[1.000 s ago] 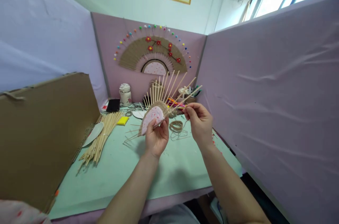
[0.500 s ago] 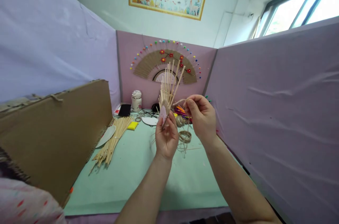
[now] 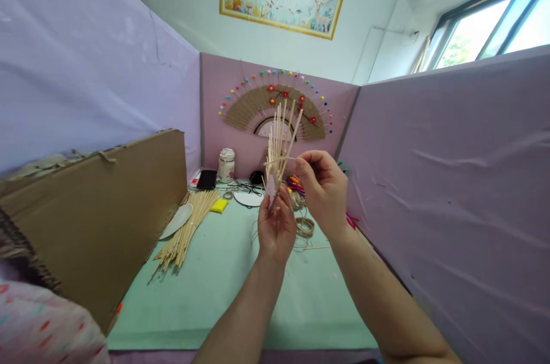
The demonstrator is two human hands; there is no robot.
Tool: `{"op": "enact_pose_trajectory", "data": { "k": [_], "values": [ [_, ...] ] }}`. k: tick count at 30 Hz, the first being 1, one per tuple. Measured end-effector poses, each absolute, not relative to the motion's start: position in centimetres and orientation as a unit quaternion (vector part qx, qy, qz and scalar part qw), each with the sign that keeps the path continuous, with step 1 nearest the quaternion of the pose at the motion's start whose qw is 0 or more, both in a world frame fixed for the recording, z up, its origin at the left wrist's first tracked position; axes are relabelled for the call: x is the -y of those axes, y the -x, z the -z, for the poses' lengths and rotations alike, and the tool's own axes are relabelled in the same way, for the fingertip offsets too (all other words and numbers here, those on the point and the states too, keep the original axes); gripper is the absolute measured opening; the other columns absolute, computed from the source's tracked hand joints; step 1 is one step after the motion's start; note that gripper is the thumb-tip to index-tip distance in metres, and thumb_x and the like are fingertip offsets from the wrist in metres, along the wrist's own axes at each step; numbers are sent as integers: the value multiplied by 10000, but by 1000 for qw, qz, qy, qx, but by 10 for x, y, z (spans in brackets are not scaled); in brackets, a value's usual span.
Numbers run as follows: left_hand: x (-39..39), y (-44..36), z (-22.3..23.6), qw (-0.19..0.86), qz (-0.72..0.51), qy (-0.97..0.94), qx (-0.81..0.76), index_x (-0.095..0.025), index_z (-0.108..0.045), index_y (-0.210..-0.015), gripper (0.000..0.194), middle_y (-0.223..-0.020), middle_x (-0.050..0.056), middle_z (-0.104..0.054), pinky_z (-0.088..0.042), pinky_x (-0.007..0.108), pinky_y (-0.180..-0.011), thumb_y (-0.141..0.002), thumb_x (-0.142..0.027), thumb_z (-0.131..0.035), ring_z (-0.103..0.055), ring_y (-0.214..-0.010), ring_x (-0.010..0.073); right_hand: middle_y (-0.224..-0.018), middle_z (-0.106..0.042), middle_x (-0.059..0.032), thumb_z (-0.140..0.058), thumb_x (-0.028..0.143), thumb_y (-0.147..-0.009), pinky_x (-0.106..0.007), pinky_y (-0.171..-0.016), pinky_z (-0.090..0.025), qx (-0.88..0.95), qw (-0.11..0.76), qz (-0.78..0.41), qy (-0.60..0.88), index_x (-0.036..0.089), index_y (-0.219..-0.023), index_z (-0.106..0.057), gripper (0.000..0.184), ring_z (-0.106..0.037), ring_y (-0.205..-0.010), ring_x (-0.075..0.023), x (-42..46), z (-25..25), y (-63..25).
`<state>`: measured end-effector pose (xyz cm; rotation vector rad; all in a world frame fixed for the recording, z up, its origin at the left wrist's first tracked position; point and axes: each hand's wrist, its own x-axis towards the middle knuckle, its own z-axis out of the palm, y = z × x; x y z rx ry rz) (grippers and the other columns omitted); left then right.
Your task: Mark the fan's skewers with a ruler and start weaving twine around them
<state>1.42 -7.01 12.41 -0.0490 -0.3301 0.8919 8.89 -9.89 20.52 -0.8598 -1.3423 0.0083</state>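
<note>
Upright in my left hand (image 3: 277, 229) is a fan frame (image 3: 271, 187), a pale half-disc base seen nearly edge-on with thin wooden sticks (image 3: 281, 132) spreading upward from it. My left fingers are closed round its lower part. To the right, my right hand (image 3: 322, 189) pinches a strand of twine (image 3: 286, 159) between thumb and fingers. The strand runs left, stretched across the sticks just above the base. Below the hands a coil of twine (image 3: 305, 227) lies on the table, partly behind my left hand and right wrist.
A bundle of wooden sticks (image 3: 189, 229) lies left beside a white half-disc (image 3: 177, 220) and a cardboard sheet (image 3: 98, 209). Behind are a yellow block (image 3: 219, 206), a white jar (image 3: 226, 165) and a black flat object (image 3: 207, 180). A finished fan (image 3: 249, 103) hangs on the back panel.
My right hand has drawn the twine across the front of the sticks, where it was slack at their right side. The fan frame has turned more edge-on. The whole view has shifted slightly.
</note>
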Motion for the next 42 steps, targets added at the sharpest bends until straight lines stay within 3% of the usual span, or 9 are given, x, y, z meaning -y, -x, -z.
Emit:
{"op": "enact_pose_trajectory", "data": {
  "k": [7,12,17,25,33,42],
  "values": [
    [71,-14,-124,896,-411,31,164,-52,-402,-1393,468,-986,124,-728,-522,65,-767,-1017,-294,-264,-699,-905,62,-702,-587,26,-610,292,-848,-227,-559,-443,589,693,80,408,201,-783,-594,113,-529,-599,-94,103,-210,-82],
    [70,-15,-124,889,-438,-9,130,-122,-450,-1394,451,-968,86,-746,-507,52,-769,-1015,-259,-246,-695,-917,51,-682,-580,35,-635,269,-818,-228,-529,-436,567,703,107,415,204,-771,-584,95,-510,-555,-87,102,-208,-77],
    [67,-17,-121,880,-457,-42,120,-162,-466,-1395,444,-939,47,-758,-487,35,-790,-1013,-234,-252,-691,-906,29,-691,-585,39,-660,247,-799,-219,-534,-438,564,722,80,394,202,-807,-588,85,-524,-571,-83,102,-207,-74],
    [64,-22,-117,874,-465,-56,129,-140,-524,-1341,447,-977,69,-754,-519,76,-767,-1011,-232,-236,-699,-922,62,-709,-586,40,-686,248,-764,-215,-538,-444,556,730,19,398,202,-844,-582,138,-535,-587,-84,100,-204,-72],
    [66,-22,-120,885,-444,-4,138,-100,-573,-1267,432,-939,75,-755,-506,59,-764,-1010,-255,-262,-700,-885,47,-700,-621,29,-677,253,-762,-217,-571,-462,556,726,-19,404,192,-803,-608,101,-567,-611,-91,100,-207,-73],
    [66,-20,-120,871,-475,-74,102,-143,-565,-1282,411,-957,42,-750,-492,74,-787,-998,-247,-287,-682,-926,47,-649,-635,17,-685,283,-748,-215,-530,-450,553,713,-32,429,171,-747,-641,120,-558,-572,-96,101,-209,-72]
  ]
}}
